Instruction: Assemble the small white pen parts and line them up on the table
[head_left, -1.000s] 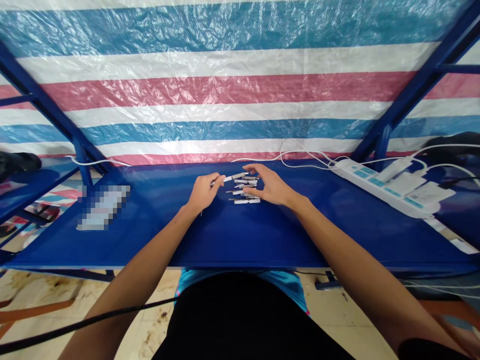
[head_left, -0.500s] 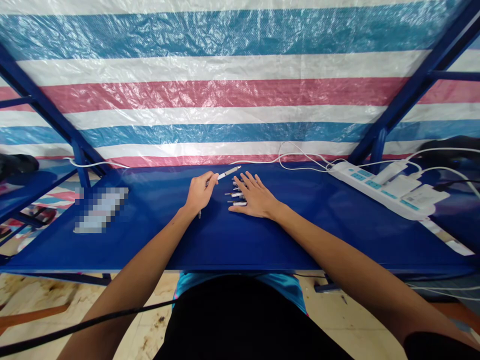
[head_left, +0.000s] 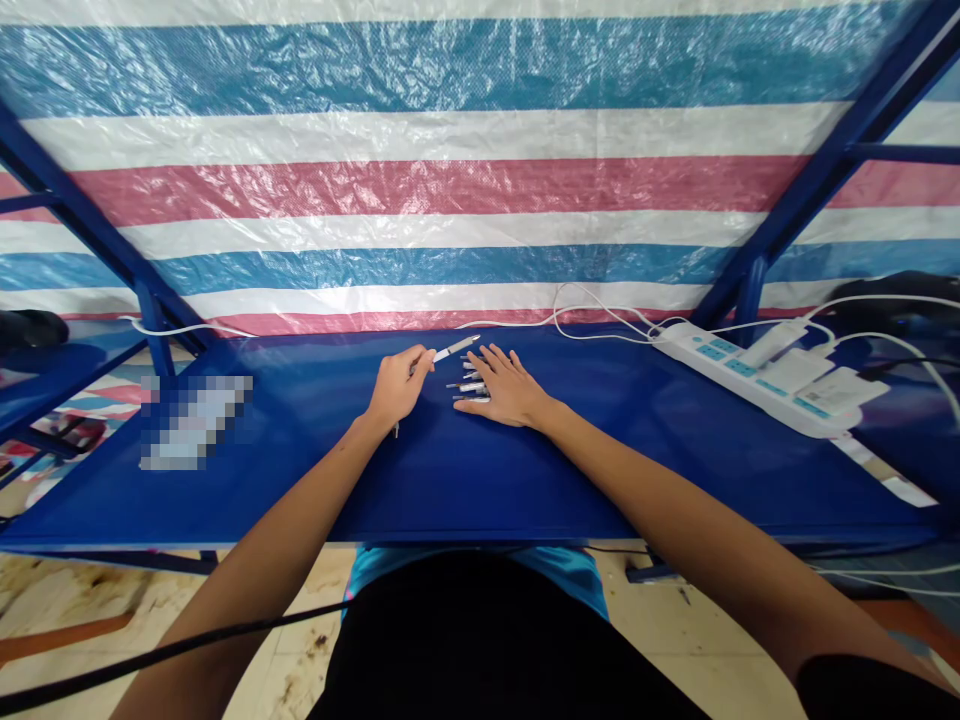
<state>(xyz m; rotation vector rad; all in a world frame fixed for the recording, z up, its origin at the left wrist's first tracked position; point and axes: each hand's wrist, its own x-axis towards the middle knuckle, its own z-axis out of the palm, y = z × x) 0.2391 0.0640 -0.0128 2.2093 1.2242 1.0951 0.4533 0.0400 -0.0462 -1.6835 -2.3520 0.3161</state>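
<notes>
Two hands are on the blue tabletop (head_left: 480,480) in front of me, near each other but apart. My left hand (head_left: 397,385) is closed on one slim white pen (head_left: 456,348), pinched between thumb and fingers, with its pointed end sticking up and to the right past my fingertips. A thin dark tip also pokes out below that hand, near the wrist (I can't tell whether it belongs to the same pen). My right hand (head_left: 506,390) is open, palm down, fingers spread and resting on the tabletop, holding nothing. Just beside its thumb and under its fingers lie a small bunch of slim white pens (head_left: 469,387), side by side and pointing roughly crosswise, partly hidden, so I can't count them. Off to the right sits a white power strip (head_left: 750,375) with white plug adapters (head_left: 799,370) in it, and white cables (head_left: 600,322) trail along the far edge. To the left, a pixelated patch (head_left: 195,422) on the tabletop hides whatever lies there. Behind everything hangs a striped plastic tarp (head_left: 480,190), crossed by a blue steel frame (head_left: 825,150), and a black cable (head_left: 187,645) runs under my left forearm
</notes>
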